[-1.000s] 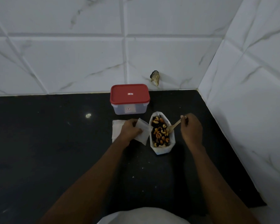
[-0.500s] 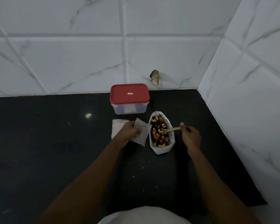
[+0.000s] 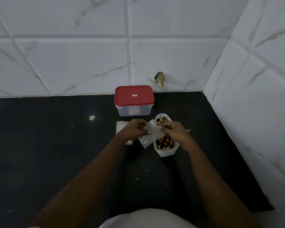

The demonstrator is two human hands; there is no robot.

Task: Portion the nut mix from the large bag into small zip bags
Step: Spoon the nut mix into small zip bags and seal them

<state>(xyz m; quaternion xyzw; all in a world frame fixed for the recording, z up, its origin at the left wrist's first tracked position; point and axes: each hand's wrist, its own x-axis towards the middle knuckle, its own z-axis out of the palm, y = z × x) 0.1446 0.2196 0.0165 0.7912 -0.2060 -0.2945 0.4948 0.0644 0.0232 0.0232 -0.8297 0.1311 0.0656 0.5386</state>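
The large white bag (image 3: pixel 166 151) stands open on the black counter, with mixed nuts (image 3: pixel 164 143) showing inside. My left hand (image 3: pixel 134 131) grips a small clear zip bag (image 3: pixel 149 138) just left of it, tilted and off the counter. My right hand (image 3: pixel 174 132) hovers over the large bag and pinches the small bag's upper right edge. A wooden spoon handle (image 3: pixel 187 130) pokes out from behind my right hand; I cannot tell whether the hand holds it. A stack of spare small zip bags (image 3: pixel 120 127) lies flat under my left hand.
A clear plastic container with a red lid (image 3: pixel 134 96) stands shut behind the bags, near the tiled back wall. A tiled side wall (image 3: pixel 253 112) bounds the counter (image 3: pixel 56 145) on the right. A small dark chip (image 3: pixel 160 78) marks the back wall.
My right hand has moved left from the spoon's handle end to the small zip bag. My left hand has brought that bag up and closer to the large bag.
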